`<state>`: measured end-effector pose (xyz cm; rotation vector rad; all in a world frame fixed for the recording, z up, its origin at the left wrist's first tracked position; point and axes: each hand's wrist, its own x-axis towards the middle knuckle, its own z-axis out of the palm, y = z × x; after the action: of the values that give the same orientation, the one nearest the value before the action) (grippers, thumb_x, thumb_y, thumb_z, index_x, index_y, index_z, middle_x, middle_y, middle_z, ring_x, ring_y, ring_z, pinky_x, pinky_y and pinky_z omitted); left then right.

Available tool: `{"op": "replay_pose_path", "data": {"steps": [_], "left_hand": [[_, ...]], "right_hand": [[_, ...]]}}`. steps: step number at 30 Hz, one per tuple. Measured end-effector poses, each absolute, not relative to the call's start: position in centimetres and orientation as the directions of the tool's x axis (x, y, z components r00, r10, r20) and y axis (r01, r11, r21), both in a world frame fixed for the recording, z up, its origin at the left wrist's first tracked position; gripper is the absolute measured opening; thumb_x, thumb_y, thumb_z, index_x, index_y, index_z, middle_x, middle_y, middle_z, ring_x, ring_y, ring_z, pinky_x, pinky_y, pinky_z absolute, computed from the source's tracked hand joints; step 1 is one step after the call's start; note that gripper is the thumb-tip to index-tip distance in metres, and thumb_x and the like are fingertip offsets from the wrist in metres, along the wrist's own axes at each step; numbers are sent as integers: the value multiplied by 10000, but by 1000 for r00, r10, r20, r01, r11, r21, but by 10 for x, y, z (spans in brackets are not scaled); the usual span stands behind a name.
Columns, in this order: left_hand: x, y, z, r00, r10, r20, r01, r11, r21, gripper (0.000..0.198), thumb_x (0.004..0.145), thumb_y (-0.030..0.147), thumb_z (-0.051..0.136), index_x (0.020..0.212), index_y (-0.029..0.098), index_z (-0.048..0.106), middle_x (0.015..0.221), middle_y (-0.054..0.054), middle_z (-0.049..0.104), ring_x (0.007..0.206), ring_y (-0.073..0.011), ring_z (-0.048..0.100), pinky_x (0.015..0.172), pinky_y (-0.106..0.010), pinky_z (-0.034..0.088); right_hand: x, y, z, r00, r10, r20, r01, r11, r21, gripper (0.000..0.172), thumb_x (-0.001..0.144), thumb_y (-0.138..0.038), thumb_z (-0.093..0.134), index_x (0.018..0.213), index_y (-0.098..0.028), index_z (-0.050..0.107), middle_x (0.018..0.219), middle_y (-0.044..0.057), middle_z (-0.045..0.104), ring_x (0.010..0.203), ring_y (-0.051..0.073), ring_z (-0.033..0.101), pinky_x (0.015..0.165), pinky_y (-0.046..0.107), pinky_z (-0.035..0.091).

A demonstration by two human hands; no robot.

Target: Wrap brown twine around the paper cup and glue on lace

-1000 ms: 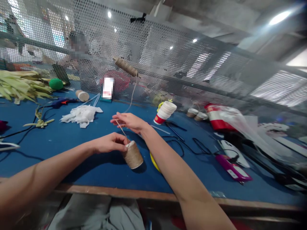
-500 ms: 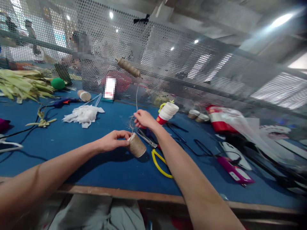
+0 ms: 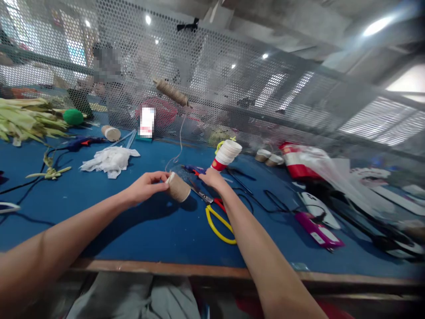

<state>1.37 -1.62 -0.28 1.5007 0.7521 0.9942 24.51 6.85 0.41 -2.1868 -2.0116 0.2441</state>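
We find the left hand [image 3: 146, 188] pinching the rim of a twine-wrapped cup [image 3: 179, 188], tilted above the worktop [image 3: 133, 241] and left of the scissors [image 3: 221, 227]. The right hand [image 3: 212, 178] is curled at a blue tool [image 3: 198, 170]; we cannot tell whether it grips.

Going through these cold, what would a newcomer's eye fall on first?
Likely the twine-wrapped cup, tilted in the left hand near the middle of the blue table. Next, the yellow-handled scissors to its right, then the spool of twine at the mesh screen behind, a strand hanging down.
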Motion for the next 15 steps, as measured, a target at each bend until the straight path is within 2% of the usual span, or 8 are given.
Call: {"op": "replay_pose_path", "data": {"steps": [3, 6, 7, 9, 10, 12, 15], "left_hand": [[7, -11, -1, 323, 924, 203, -41, -201, 979, 191, 666, 283, 558, 609, 127, 465, 891, -38, 558, 809, -126, 493, 775, -255, 354], [5, -8, -2, 303, 937, 173, 13, -185, 983, 178, 672, 292, 545, 635, 132, 475, 793, -16, 549, 745, -113, 484, 750, -251, 355], [5, -8, -3, 322, 933, 163, 21, -179, 984, 176, 670, 293, 545, 639, 134, 476, 781, -15, 552, 741, -115, 487, 747, -253, 359], [6, -8, -5, 376, 913, 160, 32, -186, 982, 172, 666, 292, 549, 639, 135, 485, 795, -23, 568, 761, -126, 502, 758, -257, 369], [6, -8, -7, 408, 899, 161, 42, -194, 980, 168, 664, 289, 551, 639, 134, 493, 812, -29, 577, 778, -133, 510, 768, -260, 374], [7, -7, -8, 457, 877, 147, 78, -205, 976, 158, 660, 283, 554, 642, 132, 513, 835, -34, 591, 798, -144, 523, 782, -265, 382], [6, -7, -7, 483, 868, 110, 128, -195, 973, 154, 654, 284, 557, 669, 132, 534, 808, -29, 602, 772, -145, 531, 776, -269, 393]], "right_hand": [[255, 61, 15, 107, 993, 47, 944, -87, -319, 209, 696, -184, 498, 822, -58, 609, 707, 133, 650, 649, 188, 609, 562, 234, 410], [262, 43, 28, 118, 983, 138, 898, -46, -438, 290, 712, -184, 483, 979, -83, 533, 780, 94, 647, 655, 135, 603, 592, 209, 430], [261, 35, 33, 108, 981, 161, 861, -11, -508, 278, 726, -213, 478, 975, -98, 522, 799, 83, 641, 650, 118, 597, 594, 200, 436], [256, 18, 39, 45, 991, 122, 608, 70, -791, 234, 701, -286, 535, 852, -107, 541, 709, 64, 622, 573, 108, 572, 547, 208, 444], [253, 9, 41, -9, 997, 73, 493, 68, -868, 231, 685, -323, 558, 785, -115, 546, 642, 45, 602, 515, 100, 547, 505, 212, 436], [244, -7, 44, -108, 994, 33, 351, 69, -934, 237, 658, -353, 587, 708, -125, 544, 546, 10, 560, 430, 80, 491, 430, 202, 400], [233, -26, 45, -215, 975, 46, 351, 121, -928, 242, 678, -350, 568, 751, -119, 576, 483, -9, 536, 388, 74, 460, 386, 193, 369]]}}
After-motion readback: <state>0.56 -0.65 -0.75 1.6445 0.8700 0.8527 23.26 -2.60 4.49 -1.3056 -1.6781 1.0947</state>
